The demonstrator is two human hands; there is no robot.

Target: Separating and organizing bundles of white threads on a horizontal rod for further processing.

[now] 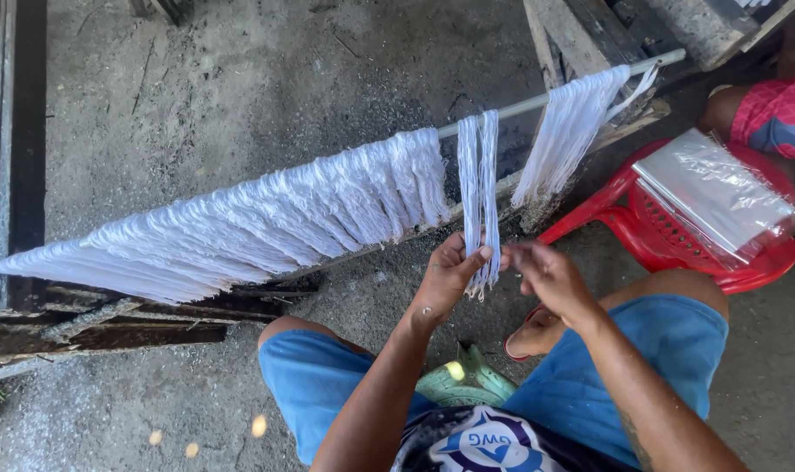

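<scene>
A long thin rod (520, 105) runs across the view with many white noodle-like strands (266, 218) draped over it. One narrow bunch of strands (481, 183) hangs apart in a gap between the larger bunches. My left hand (446, 278) pinches the lower end of this bunch between thumb and fingers. My right hand (546, 275) is just to the right of the bunch's lower end, fingers curled and touching its tips. Another large bunch (568, 127) hangs further right on the rod.
A red plastic chair (669, 240) at the right carries a stack of clear plastic bags (717, 188). Another person's leg in red shorts (769, 114) shows at the upper right. Dark wooden beams (109, 328) lie under the rod. I sit on a green stool (463, 380) over a concrete floor.
</scene>
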